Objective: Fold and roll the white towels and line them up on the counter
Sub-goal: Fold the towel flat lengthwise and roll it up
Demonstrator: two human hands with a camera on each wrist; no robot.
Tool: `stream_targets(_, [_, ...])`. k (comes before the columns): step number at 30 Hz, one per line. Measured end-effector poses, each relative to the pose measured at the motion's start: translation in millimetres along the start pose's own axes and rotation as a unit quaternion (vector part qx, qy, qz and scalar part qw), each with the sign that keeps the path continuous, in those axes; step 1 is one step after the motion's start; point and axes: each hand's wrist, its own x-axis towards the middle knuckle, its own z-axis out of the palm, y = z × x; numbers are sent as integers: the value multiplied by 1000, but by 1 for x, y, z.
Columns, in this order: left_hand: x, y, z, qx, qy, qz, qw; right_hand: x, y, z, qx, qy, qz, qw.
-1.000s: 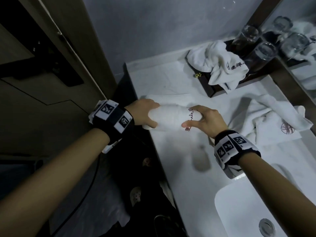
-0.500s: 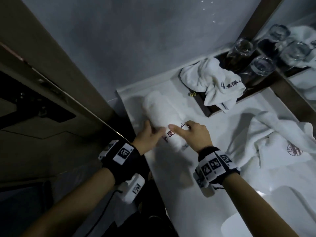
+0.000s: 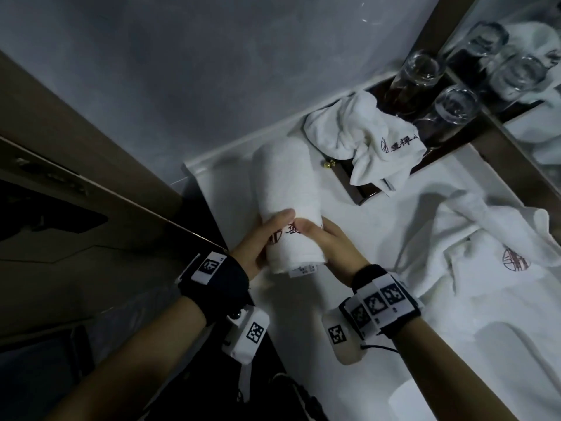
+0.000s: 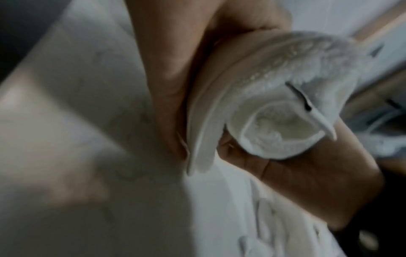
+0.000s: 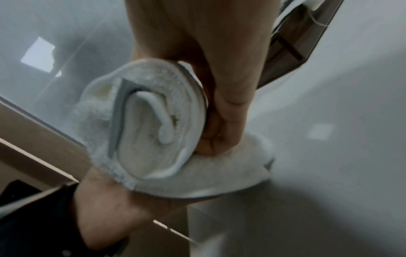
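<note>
A rolled white towel point(image 3: 285, 189) with a red logo lies lengthwise in the counter's point(image 3: 303, 329) far left corner, by the wall. My left hand point(image 3: 261, 238) grips its near end from the left, and my right hand point(image 3: 328, 241) grips it from the right. The spiral end of the roll point(image 4: 283, 128) shows in the left wrist view, and the same rolled end point(image 5: 145, 132) in the right wrist view. A crumpled white towel point(image 3: 364, 141) lies over a dark tray. Another unfolded white towel point(image 3: 485, 247) is spread on the counter at right.
A dark wooden tray point(image 3: 361, 196) with a small brass knob stands at the back, with two upturned glasses point(image 3: 449, 107) behind it. A mirror frame point(image 3: 516, 153) runs along the right. A white sink basin point(image 3: 440, 399) is at the near right. The counter's left edge drops to a dark floor.
Both hands turned the rolled towel from crosswise to lengthwise and carried it from mid-counter to the far left corner, where it now lies. My view has tilted upward.
</note>
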Motion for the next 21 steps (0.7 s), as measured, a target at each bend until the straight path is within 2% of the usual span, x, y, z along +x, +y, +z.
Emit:
stream_targets(2, [0, 4, -3, -64, -33, -11, 997, -1, -4, 3, -1, -2, -15, 1000])
stream_targets(5, [-2, 18, -6, -48, -77, -6, 996, -2, -15, 6, -83, 48, -43, 994])
stream_targets(8, [-6, 35, -11, -6, -98, -5, 995, 0, -22, 6, -266, 113, -91, 953])
stream_targets(10, [-8, 44, -17, -2, -119, -9, 993, 6, -29, 6, -301, 122, -77, 943])
stream_targets(11, [-9, 48, -20, -15, -143, -18, 989, 10, -34, 5, -265, 111, -51, 957])
stream_targets(13, [-10, 55, -28, -15, -176, -50, 983, 22, -44, 5, -118, 73, 3, 990])
stream_targets(14, [-10, 59, -32, -3, -183, -70, 981, 28, -49, 7, -31, 56, 26, 998])
stream_targets(16, [-11, 67, -41, 1, -201, -110, 973, 38, -56, 12, 119, 20, 46, 992])
stream_targets(18, [-10, 77, -48, 11, -195, -124, 973, 46, -60, 18, 176, -4, 45, 983])
stream_targets(21, [-1, 84, -53, 41, -130, -111, 984, 56, -60, 26, 185, 8, 29, 982])
